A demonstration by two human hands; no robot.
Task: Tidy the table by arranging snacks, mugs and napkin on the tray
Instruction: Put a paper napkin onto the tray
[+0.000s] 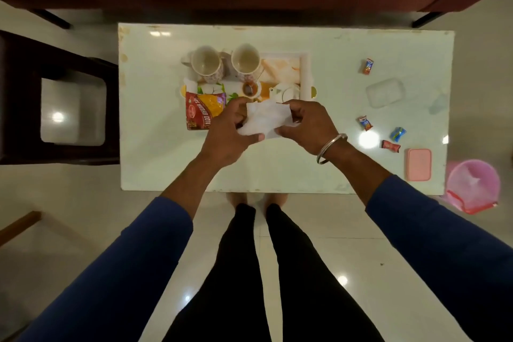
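tray (pixel 304 69) near edge hidden behind hands | left hand (pixel 230 133), right hand (pixel 308 125) both pinching napkin (pixel 265 119) | mugs (pixel 206 62): 2 | loose sweets (pixel 367 66): 4

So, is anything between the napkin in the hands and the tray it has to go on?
Nothing separates them: both hands, left and right, hold the napkin over the tray's near edge. But the tray is crowded there: snack packet, small bowl, white teapot. Bare space shows only at its far right.
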